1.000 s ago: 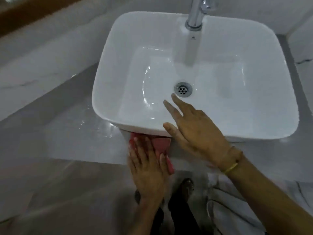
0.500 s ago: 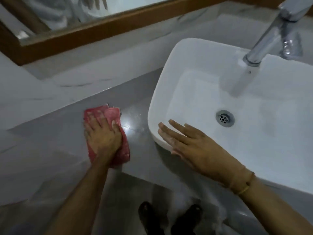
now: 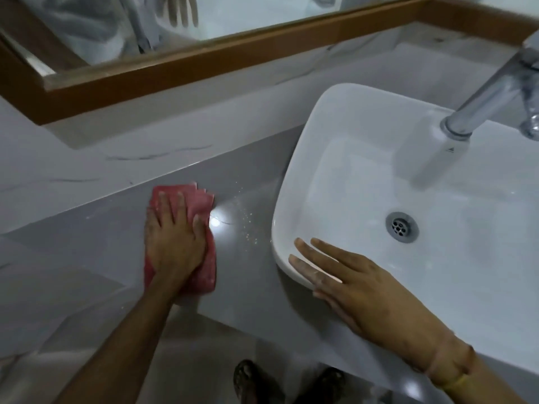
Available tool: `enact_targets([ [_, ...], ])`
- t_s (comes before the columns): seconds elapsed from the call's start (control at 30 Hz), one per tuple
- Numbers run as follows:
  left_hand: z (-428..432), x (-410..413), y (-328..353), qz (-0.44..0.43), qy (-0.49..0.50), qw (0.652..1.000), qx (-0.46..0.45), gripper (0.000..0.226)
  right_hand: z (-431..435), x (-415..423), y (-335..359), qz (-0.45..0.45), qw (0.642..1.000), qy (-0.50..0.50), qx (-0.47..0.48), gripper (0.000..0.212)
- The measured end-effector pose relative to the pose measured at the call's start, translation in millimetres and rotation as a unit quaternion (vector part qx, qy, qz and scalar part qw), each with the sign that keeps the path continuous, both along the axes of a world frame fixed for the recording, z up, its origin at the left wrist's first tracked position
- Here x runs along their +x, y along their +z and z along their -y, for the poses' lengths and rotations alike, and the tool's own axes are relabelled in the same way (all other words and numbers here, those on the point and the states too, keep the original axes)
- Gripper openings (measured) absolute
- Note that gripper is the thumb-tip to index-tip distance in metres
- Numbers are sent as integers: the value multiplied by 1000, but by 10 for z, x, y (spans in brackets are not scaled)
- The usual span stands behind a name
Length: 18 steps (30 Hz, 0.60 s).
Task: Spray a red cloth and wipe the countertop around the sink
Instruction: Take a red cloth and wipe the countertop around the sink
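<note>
Pressure must be even: left hand (image 3: pixel 173 246), flat, presses red cloth (image 3: pixel 204 203); sweep toward droplets (image 3: pixel 248 225) at three o'clock. Right hand (image 3: pixel 358 287), fingers straight, rests on sink (image 3: pixel 288 182).

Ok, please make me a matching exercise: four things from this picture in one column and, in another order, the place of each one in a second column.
Things
1. red cloth
2. right hand
3. drain
4. mirror frame

Places
A. at the bottom of the sink
B. on the wall behind the countertop
C. flat on the countertop, under the left hand
D. on the near corner of the sink's rim, fingers straight

Right pairs: 1-C, 2-D, 3-A, 4-B.
</note>
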<state>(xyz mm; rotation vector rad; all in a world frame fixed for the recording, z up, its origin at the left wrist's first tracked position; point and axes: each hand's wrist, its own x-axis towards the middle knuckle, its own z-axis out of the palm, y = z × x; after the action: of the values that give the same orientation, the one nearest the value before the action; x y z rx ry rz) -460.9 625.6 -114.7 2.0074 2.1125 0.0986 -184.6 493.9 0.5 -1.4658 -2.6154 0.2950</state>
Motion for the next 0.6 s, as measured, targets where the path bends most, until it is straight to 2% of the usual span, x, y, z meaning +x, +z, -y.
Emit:
enact_targets([
  [0.07,-280,281,-7,17,17,1000,5,62,12,8,-4,-6,1000,-8,-1,48],
  [0.13,-357,593,6,24,-9,1000,-2,63,11,19,-6,-8,1000,-10,-1,49],
  [0.27,339,862,-77,3,-184,983,-13,67,27,34,-19,7,1000,-2,-4,52],
  [0.33,675,580,-95,6,-215,976,-29,62,37,33,-39,5,1000,-1,-7,56],
  [0.47,366,-174,-40,-44,-145,988,-11,67,25,13,-20,4,1000,-11,-4,58],
  [0.53,-76,-191,16,-29,-49,998,8,65,10,-6,-8,4,1000,-17,4,54],
  [0.6,-360,127,55,10,2,1000,13,62,9,-8,2,5,1000,-22,9,49],
])
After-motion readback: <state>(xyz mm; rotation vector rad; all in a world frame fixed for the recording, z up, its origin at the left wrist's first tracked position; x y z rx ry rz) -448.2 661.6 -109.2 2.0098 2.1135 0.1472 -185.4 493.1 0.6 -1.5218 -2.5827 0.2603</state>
